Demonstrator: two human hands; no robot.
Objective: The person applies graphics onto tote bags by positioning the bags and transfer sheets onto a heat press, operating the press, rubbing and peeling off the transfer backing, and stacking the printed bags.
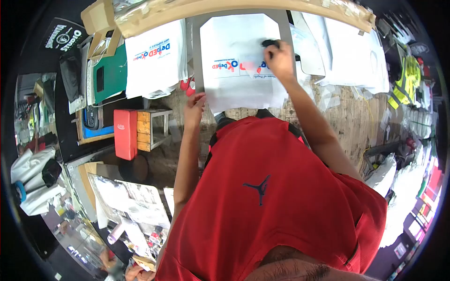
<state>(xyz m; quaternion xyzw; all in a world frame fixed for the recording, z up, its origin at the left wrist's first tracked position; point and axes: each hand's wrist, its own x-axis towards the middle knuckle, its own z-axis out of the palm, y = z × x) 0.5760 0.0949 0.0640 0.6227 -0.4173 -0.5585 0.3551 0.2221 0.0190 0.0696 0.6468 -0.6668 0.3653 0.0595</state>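
A white sheet [239, 37] with blue and red "DepED" printing lies on a grey board [205, 28]. My right hand [280, 61] is closed around a small black object [270, 43] at the sheet's right side; its exact kind is unclear. The print near that hand looks hazy. My left hand [194, 110] is beside the board's lower left edge, fingers loosely bent and apart, with nothing visible in them. Left of the board is a stack of white printed pieces [154, 56] with the same lettering.
A long cardboard box [243, 10] spans the back. More white material [354, 56] lies to the right. At the left are a green board [111, 70], a red box [125, 133] and a wooden stool [144, 130]. A high-visibility vest [407, 82] hangs far right.
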